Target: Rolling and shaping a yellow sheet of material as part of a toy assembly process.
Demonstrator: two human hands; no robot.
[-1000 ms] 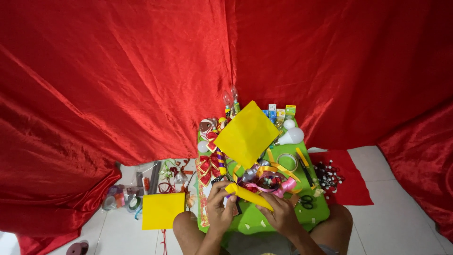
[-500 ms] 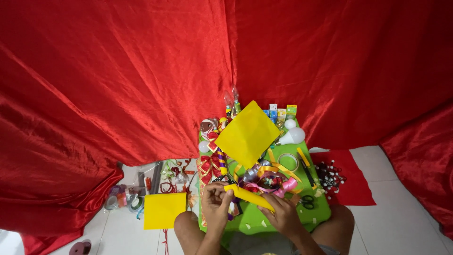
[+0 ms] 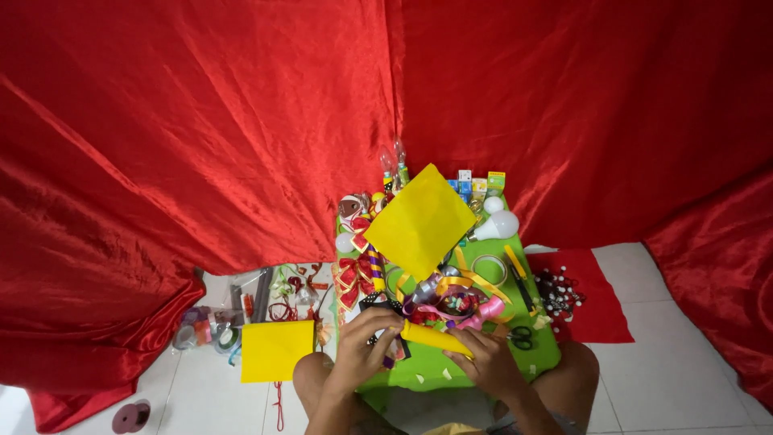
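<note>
My left hand (image 3: 362,345) and my right hand (image 3: 487,364) both grip a rolled yellow paper tube (image 3: 435,337), one hand at each end, just above the near edge of a small green table (image 3: 543,348). Behind the tube a yellow paper square (image 3: 420,221) stands tilted like a diamond over the table's middle. Around it lie coloured ribbons (image 3: 451,304), red bows (image 3: 350,274), a white light bulb (image 3: 496,228) and black-handled scissors (image 3: 520,334).
A second yellow sheet (image 3: 276,350) lies on the white tiled floor at the left, near tape rolls (image 3: 205,332) and ribbon scraps. A red cloth mat with beads (image 3: 560,292) sits to the table's right. Red satin drapes (image 3: 201,129) fill the background. My knees flank the table.
My left hand has shifted slightly up along the tube's left end; the rest stays as it was.
</note>
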